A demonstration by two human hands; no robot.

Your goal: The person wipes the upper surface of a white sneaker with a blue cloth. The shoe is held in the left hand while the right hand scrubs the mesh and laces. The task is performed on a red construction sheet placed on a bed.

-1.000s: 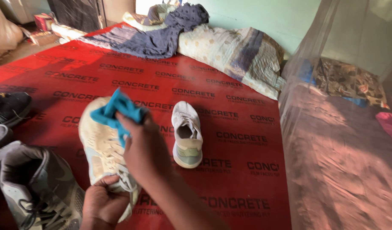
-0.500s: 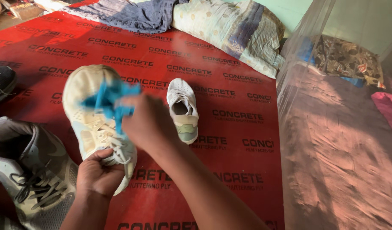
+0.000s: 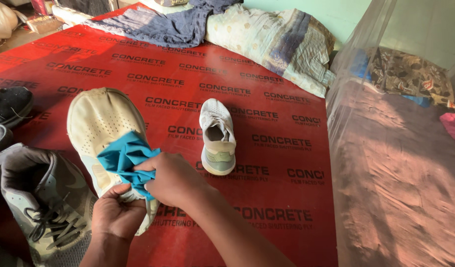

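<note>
Pressing a blue cloth point(image 3: 124, 159) against the cream shoe point(image 3: 101, 126), the right hand point(image 3: 173, 179) is clenched on the cloth, while the left hand point(image 3: 117, 215) grips that shoe's heel end. Right of the cream shoe, apart, stands a white shoe point(image 3: 217, 138) on the red sheet point(image 3: 282, 198); left lie a grey sneaker point(image 3: 49, 202) and a black shoe point(image 3: 9, 105), with bedding point(image 3: 272, 49) beyond.

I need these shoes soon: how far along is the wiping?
Done: cannot tell; the toe of the pale shoe looks scuffed. In hand: the left hand grips that shoe's heel while the right hand presses a blue cloth on its laces. Left: its mate lies apart on the red sheet, and a grey sneaker and dark shoe lie untouched.
</note>
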